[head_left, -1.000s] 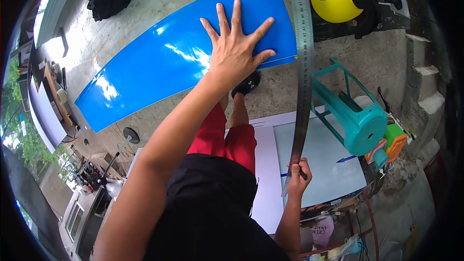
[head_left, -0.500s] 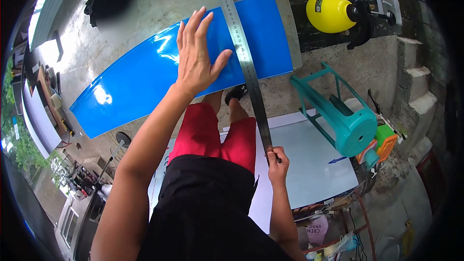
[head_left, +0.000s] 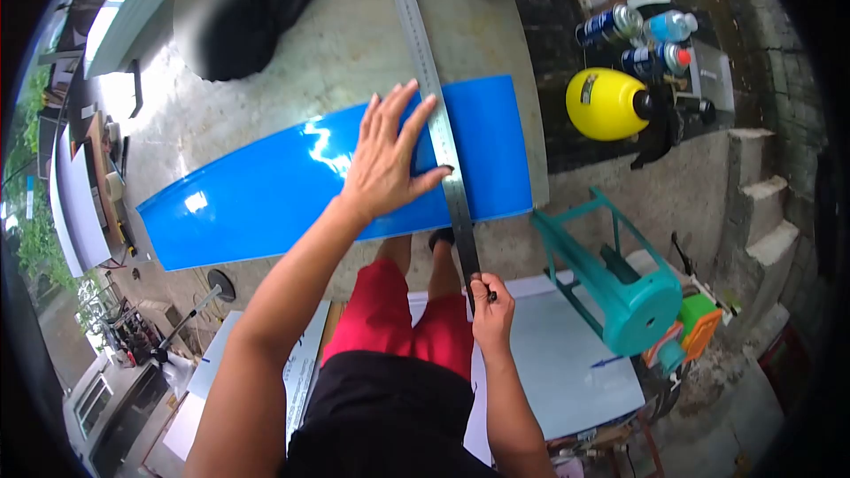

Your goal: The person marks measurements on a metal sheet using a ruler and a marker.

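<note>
Grey table [head_left: 354, 35] takes up most of the space, with a glossy blue sheet [head_left: 257, 177] lying along its near edge. Teal plastic stool [head_left: 639, 310] is off to the right, near the sheet's corner. Long steel ruler [head_left: 417, 35] runs right across the sheet, closer to its right end, and sticks out past both edges. Yellow bottle [head_left: 606, 104] is further right. Left hand [head_left: 382, 164] is palm down over the sheet, fingers stretched out, not gripping, thumb reaching onto the ruler. Right hand [head_left: 491, 312] is curled tight around the ruler's near end. Small dark bit [head_left: 492, 296] there too, can't tell what.
</note>
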Motion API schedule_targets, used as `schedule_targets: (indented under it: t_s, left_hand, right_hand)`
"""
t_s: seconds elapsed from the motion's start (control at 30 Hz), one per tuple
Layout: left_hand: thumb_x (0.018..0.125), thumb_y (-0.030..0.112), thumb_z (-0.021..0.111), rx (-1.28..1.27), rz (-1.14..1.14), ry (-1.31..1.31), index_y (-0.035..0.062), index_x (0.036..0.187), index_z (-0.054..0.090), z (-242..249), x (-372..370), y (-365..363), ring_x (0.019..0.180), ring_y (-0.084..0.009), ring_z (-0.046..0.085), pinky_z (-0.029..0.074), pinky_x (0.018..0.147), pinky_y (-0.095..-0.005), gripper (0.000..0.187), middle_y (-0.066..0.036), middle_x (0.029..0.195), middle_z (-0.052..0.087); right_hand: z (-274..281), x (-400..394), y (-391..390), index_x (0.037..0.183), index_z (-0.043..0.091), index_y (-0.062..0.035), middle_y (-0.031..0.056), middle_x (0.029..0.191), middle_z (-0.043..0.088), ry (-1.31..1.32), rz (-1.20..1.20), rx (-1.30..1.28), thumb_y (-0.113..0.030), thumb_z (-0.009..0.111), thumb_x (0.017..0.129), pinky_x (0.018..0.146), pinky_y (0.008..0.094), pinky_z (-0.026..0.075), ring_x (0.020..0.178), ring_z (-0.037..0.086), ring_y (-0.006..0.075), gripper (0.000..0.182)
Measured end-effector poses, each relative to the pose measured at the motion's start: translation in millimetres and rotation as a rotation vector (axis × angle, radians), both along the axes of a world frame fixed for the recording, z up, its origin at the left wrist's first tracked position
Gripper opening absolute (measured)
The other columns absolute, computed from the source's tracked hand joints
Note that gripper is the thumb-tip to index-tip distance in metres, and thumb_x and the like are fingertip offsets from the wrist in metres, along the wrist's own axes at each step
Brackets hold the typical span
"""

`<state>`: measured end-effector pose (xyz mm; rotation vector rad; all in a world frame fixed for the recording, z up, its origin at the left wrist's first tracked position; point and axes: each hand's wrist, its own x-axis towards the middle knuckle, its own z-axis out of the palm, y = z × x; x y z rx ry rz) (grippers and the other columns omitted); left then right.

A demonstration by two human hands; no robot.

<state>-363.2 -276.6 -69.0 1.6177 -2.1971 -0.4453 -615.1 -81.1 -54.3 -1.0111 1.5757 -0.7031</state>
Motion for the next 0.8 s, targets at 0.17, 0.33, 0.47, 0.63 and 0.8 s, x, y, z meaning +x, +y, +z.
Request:
schedule_targets:
  t_s: [0.17,0.33,0.47,0.63,0.8]
  left_hand:
    - [0.082,0.055,0.084,0.060,0.019,-0.050,0.0162,0.167,0.037,4.6,-4.0,1.6,0.158,-0.0417,0.032,0.021,0.132,-0.0593,0.104,-0.019,0.170,0.034]
    - [0.084,0.056,0.083,0.060,0.014,-0.060,0.0180,0.167,0.039,2.4,-3.5,5.9,0.159,-0.0396,0.031,0.021,0.133,-0.0587,0.101,-0.016,0.170,0.036]
    - [0.084,0.057,0.082,0.089,0.017,-0.094,0.0220,0.165,0.043,0.7,-3.9,5.8,0.159,-0.0373,0.031,0.020,0.134,-0.0571,0.097,-0.013,0.170,0.036]
    - [0.087,0.062,0.078,0.068,0.046,-0.163,0.0231,0.166,0.044,2.0,0.4,8.2,0.157,-0.0353,0.035,0.020,0.133,-0.0553,0.094,-0.013,0.168,0.040]
    - [0.087,0.063,0.077,0.066,0.063,-0.176,0.0231,0.164,0.048,1.5,8.6,12.0,0.157,-0.0354,0.035,0.020,0.133,-0.0555,0.091,-0.013,0.168,0.040]
  right_hand:
    - [-6.3,-0.4,4.4,0.109,0.069,0.0040,0.0134,0.099,0.070,-0.013,-0.030,0.043,-0.014,0.067,0.108,0.080,0.0334,0.058,0.086,0.075,0.0234,0.018]
    - [-8.9,-12.9,19.1,0.108,0.068,0.0036,0.0132,0.098,0.070,0.047,0.034,0.085,-0.015,0.066,0.109,0.079,0.0339,0.057,0.085,0.073,0.0235,0.019]
    - [-12.2,-13.7,25.0,0.108,0.067,0.0036,0.0129,0.097,0.069,0.009,0.019,0.113,-0.019,0.066,0.110,0.079,0.0337,0.057,0.085,0.073,0.0232,0.022]
    - [-10.3,-9.3,25.2,0.109,0.067,0.0034,0.0124,0.096,0.069,-0.016,0.053,0.130,-0.019,0.066,0.110,0.080,0.0341,0.057,0.086,0.073,0.0229,0.022]
    - [-12.6,-3.3,28.7,0.109,0.067,0.0036,0.0127,0.097,0.069,-0.046,0.071,0.167,-0.017,0.066,0.110,0.081,0.0341,0.057,0.087,0.073,0.0222,0.021]
